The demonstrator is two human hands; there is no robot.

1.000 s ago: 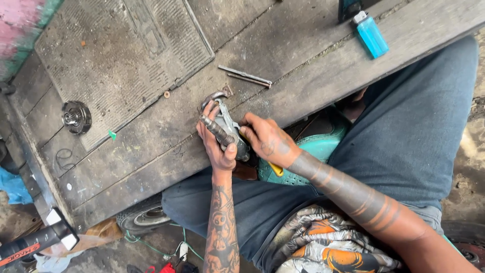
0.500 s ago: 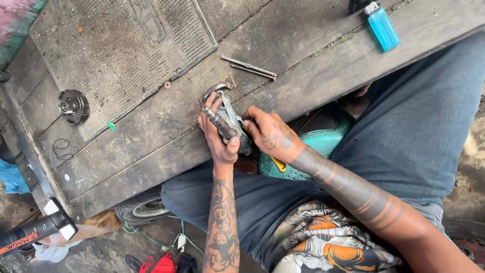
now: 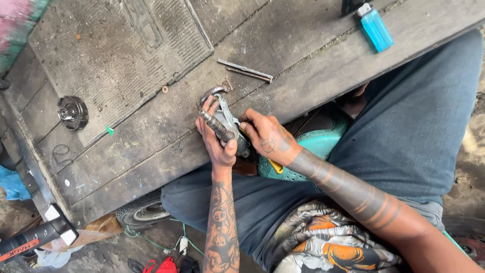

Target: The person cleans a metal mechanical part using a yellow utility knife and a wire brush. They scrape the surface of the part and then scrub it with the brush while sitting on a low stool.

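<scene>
Head view looks down on a worn wooden bench point(image 3: 151, 151). Left hand point(image 3: 214, 141) wraps its fingers closed around a grey metal part point(image 3: 227, 126) with a ribbed stub, holding it at the near edge of the bench, above the lap. Right hand point(image 3: 268, 139) presses against the same part from the right, fingers curled on it. Two thin metal rods point(image 3: 246, 71) lie just beyond the hands. A blue lighter point(image 3: 375, 28) rests far right, a round metal hub point(image 3: 72, 112) far left, a hammer point(image 3: 38, 235) near left.
</scene>
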